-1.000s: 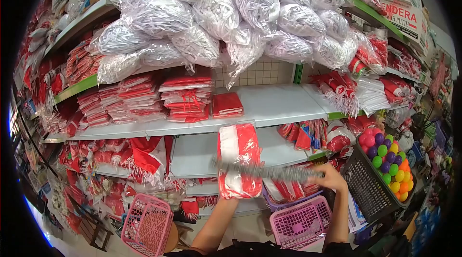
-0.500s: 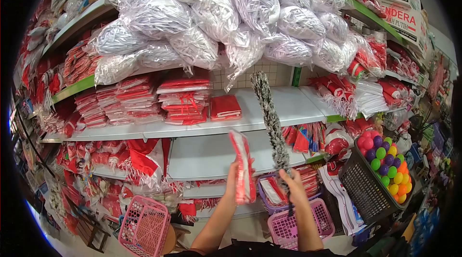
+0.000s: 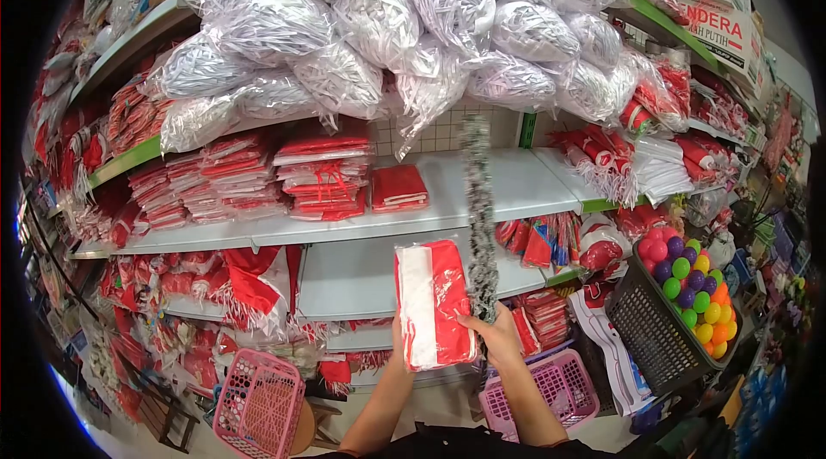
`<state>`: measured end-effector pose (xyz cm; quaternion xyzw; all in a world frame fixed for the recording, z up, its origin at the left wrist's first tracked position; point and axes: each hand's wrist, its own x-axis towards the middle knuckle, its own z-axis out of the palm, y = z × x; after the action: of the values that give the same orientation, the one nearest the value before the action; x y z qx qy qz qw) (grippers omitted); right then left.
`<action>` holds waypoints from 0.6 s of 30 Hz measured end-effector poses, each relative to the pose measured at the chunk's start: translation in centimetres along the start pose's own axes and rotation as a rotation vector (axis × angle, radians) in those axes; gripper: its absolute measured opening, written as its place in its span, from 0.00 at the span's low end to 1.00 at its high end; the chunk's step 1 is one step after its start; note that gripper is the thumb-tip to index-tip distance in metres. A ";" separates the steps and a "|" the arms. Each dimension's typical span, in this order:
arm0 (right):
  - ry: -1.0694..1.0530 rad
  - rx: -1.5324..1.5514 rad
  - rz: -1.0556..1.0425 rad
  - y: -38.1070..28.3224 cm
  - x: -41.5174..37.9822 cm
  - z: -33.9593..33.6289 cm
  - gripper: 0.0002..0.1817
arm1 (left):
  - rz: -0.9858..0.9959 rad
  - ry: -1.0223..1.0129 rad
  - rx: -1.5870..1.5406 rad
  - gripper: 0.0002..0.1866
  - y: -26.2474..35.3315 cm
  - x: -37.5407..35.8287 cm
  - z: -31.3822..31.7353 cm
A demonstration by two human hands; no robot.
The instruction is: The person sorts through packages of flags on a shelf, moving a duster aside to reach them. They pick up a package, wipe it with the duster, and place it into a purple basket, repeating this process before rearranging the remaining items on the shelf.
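A flat plastic-wrapped packet of red and white cloth [image 3: 430,304] is held up in front of the lower shelf, its broad face toward me. My left hand [image 3: 401,340] grips its left edge, mostly behind it. My right hand [image 3: 497,337] pinches the packet's right edge with the thumb on top. The same hand also holds a fluffy black-and-white duster [image 3: 480,218], upright and blurred. Just behind, a small stack of red folded packets [image 3: 399,188] lies on the grey shelf [image 3: 447,179], beside a taller stack [image 3: 323,171].
Bags of white strips [image 3: 447,3] overhang the upper shelf. Pink baskets [image 3: 258,399] stand low at left and right. A dark crate [image 3: 667,338] of coloured balls is at the right. Red and white goods fill the left shelves.
The packet has turned from edge-on to face-on. My right hand has moved left onto its edge, and the duster has shifted left and become more upright.
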<state>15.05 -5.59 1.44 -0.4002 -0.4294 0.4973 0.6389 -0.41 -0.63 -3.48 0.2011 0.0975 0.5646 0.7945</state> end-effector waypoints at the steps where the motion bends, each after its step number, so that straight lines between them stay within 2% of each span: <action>1: -0.019 -0.160 -0.090 -0.6 0.1 0.1 0.21 | -0.011 -0.079 -0.128 0.31 -0.4 -0.1 0.2; 2: -0.037 -0.322 -0.179 -0.9 0.1 0.0 0.21 | -0.022 -0.158 -0.258 0.32 -0.6 -0.1 0.4; 3: 0.077 -0.743 -0.354 0.0 0.0 -1.1 0.23 | -0.038 -0.293 -0.315 0.33 -0.5 0.3 0.7; 6: -0.353 -1.016 -0.087 -5.2 -0.9 -3.0 0.22 | -0.028 -0.362 -0.359 0.33 0.8 0.0 3.2; 7: -0.478 -1.010 -0.043 -5.8 -1.1 -4.5 0.22 | -0.031 -0.348 -0.342 0.33 0.9 -0.2 3.3; 10: -0.633 -0.924 -0.202 -7.5 -0.7 -8.5 0.21 | -0.042 -0.305 -0.298 0.33 1.2 -0.1 3.0; 12: -0.302 -1.045 -0.071 -7.6 -0.3 -9.6 0.21 | -0.049 -0.284 -0.292 0.32 1.1 -0.3 2.6; 13: -0.131 -1.096 -0.267 -6.8 0.0 -9.5 0.21 | -0.047 -0.277 -0.285 0.32 1.1 -0.2 2.5; 16: -0.575 -0.988 -0.095 -7.8 -0.9 -9.8 0.20 | -0.056 -0.268 -0.285 0.32 1.1 0.1 2.4; 17: -0.609 -0.994 -0.126 -8.2 -1.3 -9.6 0.20 | -0.062 -0.270 -0.290 0.32 1.0 0.3 2.4; 18: -0.492 -1.030 -0.136 -8.3 -1.1 -9.8 0.20 | -0.063 -0.270 -0.287 0.32 1.0 0.4 2.5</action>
<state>26.63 -9.01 5.97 -0.5038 -0.7770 0.2605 0.2732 -0.22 -0.46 -0.79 0.1563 -0.0852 0.5154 0.8383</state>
